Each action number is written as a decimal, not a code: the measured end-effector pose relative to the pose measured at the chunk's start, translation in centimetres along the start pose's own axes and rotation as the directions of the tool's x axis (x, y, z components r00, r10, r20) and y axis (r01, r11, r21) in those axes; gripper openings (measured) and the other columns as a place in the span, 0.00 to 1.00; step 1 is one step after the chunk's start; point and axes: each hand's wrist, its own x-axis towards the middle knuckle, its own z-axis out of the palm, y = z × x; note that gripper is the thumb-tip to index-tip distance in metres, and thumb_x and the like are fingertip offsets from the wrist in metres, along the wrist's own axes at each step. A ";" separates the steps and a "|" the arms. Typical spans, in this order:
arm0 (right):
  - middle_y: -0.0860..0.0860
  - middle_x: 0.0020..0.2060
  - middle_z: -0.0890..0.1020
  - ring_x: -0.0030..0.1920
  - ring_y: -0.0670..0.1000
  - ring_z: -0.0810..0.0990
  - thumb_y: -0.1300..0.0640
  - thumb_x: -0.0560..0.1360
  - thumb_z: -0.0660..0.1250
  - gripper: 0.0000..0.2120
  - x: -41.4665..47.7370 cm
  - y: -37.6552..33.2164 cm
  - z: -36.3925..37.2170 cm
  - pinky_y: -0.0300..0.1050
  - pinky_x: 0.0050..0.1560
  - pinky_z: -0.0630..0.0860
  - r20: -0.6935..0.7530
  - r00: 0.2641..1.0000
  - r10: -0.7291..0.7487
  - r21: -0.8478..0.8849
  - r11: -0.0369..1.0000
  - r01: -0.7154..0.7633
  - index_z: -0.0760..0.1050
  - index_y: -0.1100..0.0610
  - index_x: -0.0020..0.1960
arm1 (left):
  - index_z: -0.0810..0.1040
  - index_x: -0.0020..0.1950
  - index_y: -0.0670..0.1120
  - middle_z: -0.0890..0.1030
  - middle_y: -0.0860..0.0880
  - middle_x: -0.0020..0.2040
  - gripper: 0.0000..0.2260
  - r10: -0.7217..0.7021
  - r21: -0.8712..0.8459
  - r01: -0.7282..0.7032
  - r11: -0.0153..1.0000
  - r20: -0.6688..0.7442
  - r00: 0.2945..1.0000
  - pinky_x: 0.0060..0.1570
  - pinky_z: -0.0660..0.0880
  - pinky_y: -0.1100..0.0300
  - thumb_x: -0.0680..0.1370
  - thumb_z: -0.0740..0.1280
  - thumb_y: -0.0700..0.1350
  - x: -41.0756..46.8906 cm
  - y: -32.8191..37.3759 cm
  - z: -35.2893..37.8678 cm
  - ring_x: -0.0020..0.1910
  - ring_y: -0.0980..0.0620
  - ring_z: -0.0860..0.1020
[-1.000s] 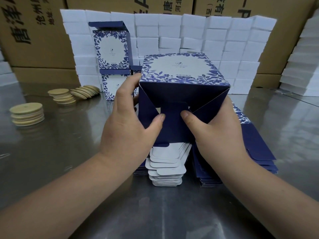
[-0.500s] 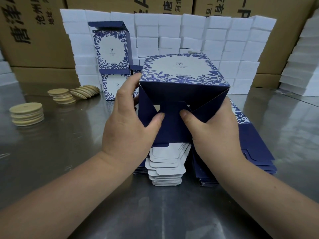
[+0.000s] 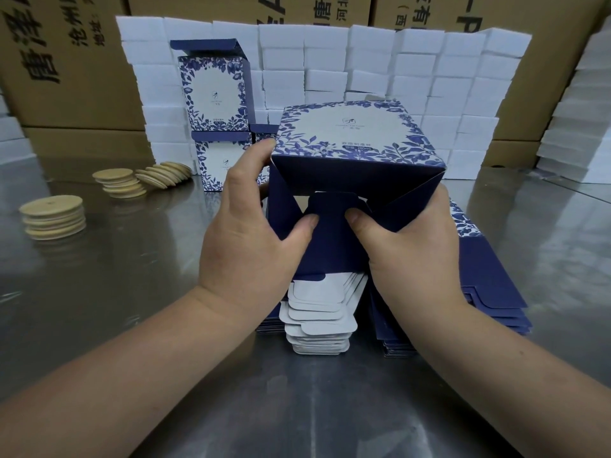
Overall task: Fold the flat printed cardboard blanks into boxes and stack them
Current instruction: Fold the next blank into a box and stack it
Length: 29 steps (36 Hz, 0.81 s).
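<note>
At the far left of the steel table, a stack of round wooden discs sits alone, and a second stack with more discs fanned beside it lies further back. Behind these, two folded printed boxes stand one on top of the other, the top one with its lid flap raised, against a wall of white foam blocks and brown shipping cartons.

The left hand grips the left side of the half-folded box: its forefinger hooks over the upper left corner and its thumb presses on the dark blue bottom flap. The box is held above the table, tipped so that its floral face looks up and its open bottom faces the person, with the side flaps angled inward.

The right hand grips the box's right side, fingers hidden behind it, thumb pressing the same flap just beside the left thumb.

Under both hands lies the pile of flat blanks, white tabs toward the person and blue panels spreading right.
</note>
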 end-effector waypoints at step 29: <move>0.30 0.45 0.76 0.49 0.28 0.74 0.57 0.65 0.76 0.25 0.0 0.0 0.0 0.21 0.43 0.69 -0.015 1.000 -0.007 0.001 1.000 0.007 0.66 0.37 0.50 | 0.58 0.63 0.57 0.66 0.62 0.56 0.31 0.018 0.047 -0.017 0.999 -0.024 1.000 0.52 0.71 0.62 0.67 0.72 0.46 0.3 -0.2 0.0 0.52 0.66 0.69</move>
